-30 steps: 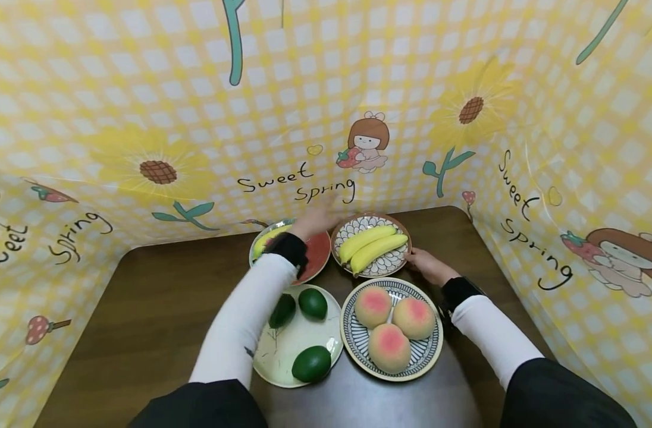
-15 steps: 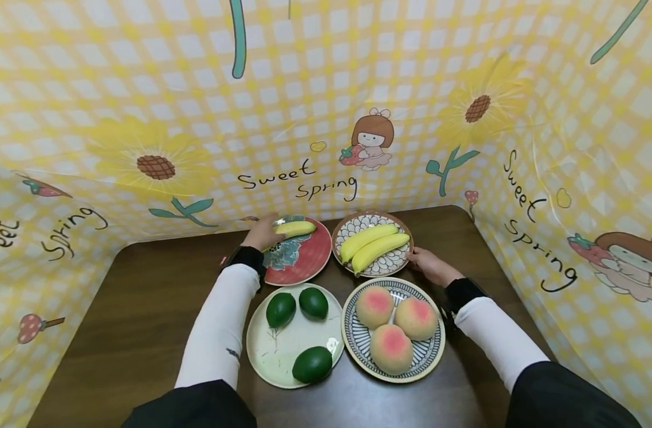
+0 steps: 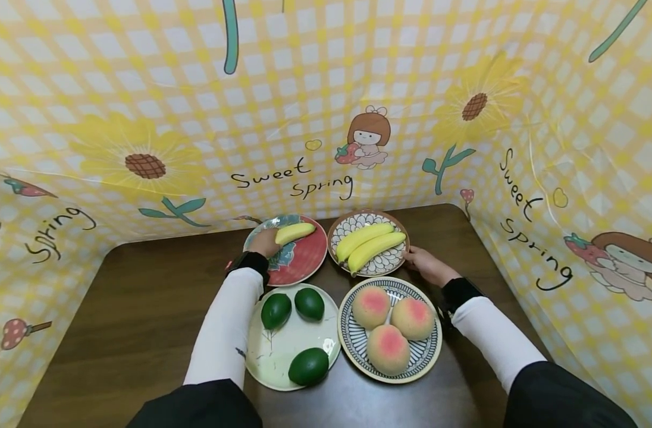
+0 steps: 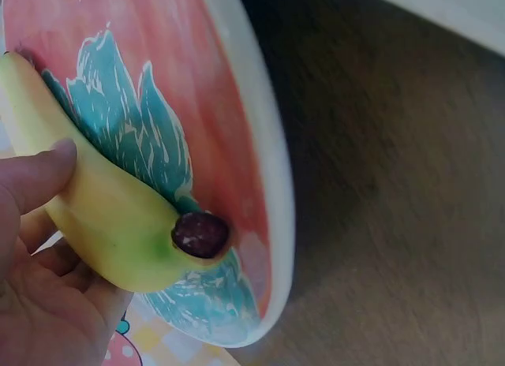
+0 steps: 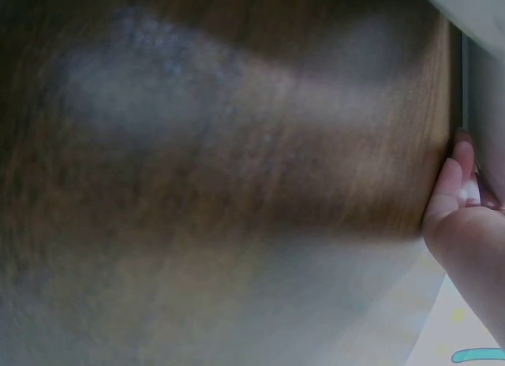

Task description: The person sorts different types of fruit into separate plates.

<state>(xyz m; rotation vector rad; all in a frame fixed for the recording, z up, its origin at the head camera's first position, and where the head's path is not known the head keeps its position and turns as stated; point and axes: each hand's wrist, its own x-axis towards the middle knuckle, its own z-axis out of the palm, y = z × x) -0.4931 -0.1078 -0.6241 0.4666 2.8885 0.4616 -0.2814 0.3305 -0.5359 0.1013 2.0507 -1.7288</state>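
Note:
A single yellow banana (image 3: 296,232) with a dark end is pinched between the thumb and fingers of my left hand (image 3: 264,243). It is over the red plate (image 3: 311,257) with a blue-green flower; the left wrist view shows the banana (image 4: 118,224) close against that plate. To the right, a brown-rimmed, petal-patterned plate (image 3: 386,266) carries two bananas (image 3: 376,248). My right hand (image 3: 432,267) holds its right rim. In the right wrist view the fingers (image 5: 448,181) reach beneath the plate's edge, and the thumb is mostly hidden.
Nearer to me, a pale green plate (image 3: 275,362) bears three dark green fruits (image 3: 309,367). Beside it a blue-and-white patterned plate (image 3: 353,351) holds three peaches (image 3: 388,349). The plates sit close together on the brown table (image 3: 128,321), with checked cloth walls (image 3: 283,125) around it.
My left hand first moves from over the red plate to its left edge and grips the banana there, then brings it slightly inward over the plate. My right hand stays at the other plate's rim.

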